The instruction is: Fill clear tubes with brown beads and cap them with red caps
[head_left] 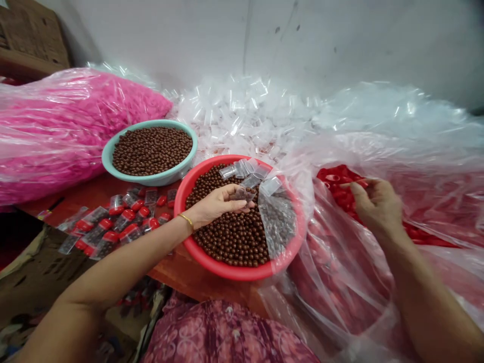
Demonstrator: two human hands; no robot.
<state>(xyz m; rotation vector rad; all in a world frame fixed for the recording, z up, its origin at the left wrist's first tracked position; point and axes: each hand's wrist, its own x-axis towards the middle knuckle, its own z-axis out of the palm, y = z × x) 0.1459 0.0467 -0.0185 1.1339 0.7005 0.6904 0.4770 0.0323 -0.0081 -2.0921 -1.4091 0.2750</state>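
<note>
My left hand (217,204) is closed around a small clear plastic container (245,194) with some brown balls in it. It is over a red basin (212,272) filled with round brown balls (234,242). Several clear containers (249,171) lie on the balls at the basin's far side. At the mouth of a clear plastic bag, my right hand (380,206) pinches a red cap (357,184) between thumb and fingers. More red caps (336,176) lie in that bag below and beside the hand.
A light blue bowl (108,156) of brown balls stands behind on the left. Filled containers with red caps (124,219) lie on the red table (181,272). A bag of pink pieces (75,126) and piled clear containers (242,116) line the wall. Plastic sheeting (280,222) drapes over the basin's right side.
</note>
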